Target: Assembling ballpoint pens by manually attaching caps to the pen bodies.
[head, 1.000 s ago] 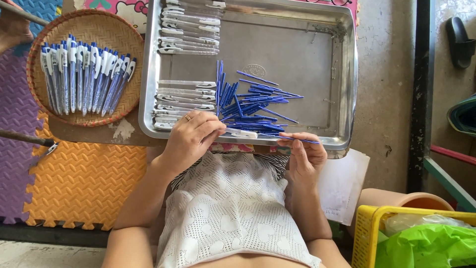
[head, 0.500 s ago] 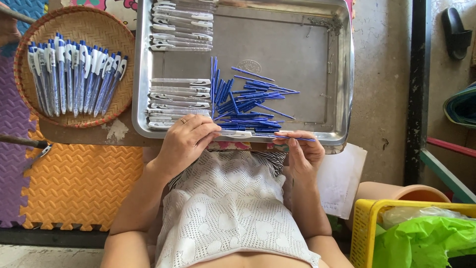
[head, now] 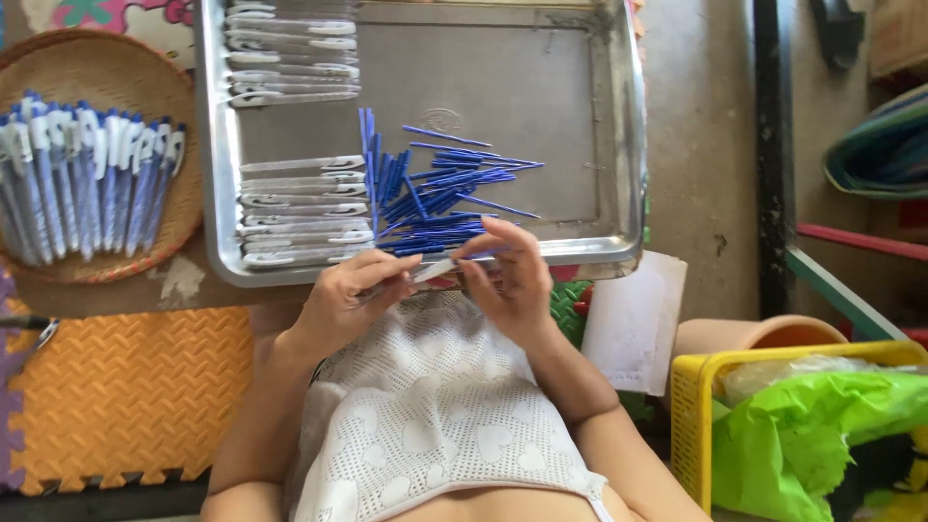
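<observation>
My left hand [head: 350,297] pinches a white pen barrel [head: 434,270] just below the near rim of a steel tray [head: 619,145]. My right hand [head: 510,276] holds a thin blue refill [head: 488,253] whose tip meets the barrel's open end. The two hands are close together over my lap. In the tray lies a loose heap of blue refills [head: 435,193], with rows of empty white barrels [head: 302,213] along its left side.
A round wicker basket [head: 116,68] at the left holds several assembled blue-and-white pens [head: 87,184]. Orange foam mats [head: 126,387] cover the floor at the left. A yellow plastic crate [head: 715,406] with a green bag [head: 822,425] stands at the right, beside white paper [head: 633,324].
My right hand has moved left toward my left hand, bringing the blue refill up to the white barrel. The view has shifted slightly.
</observation>
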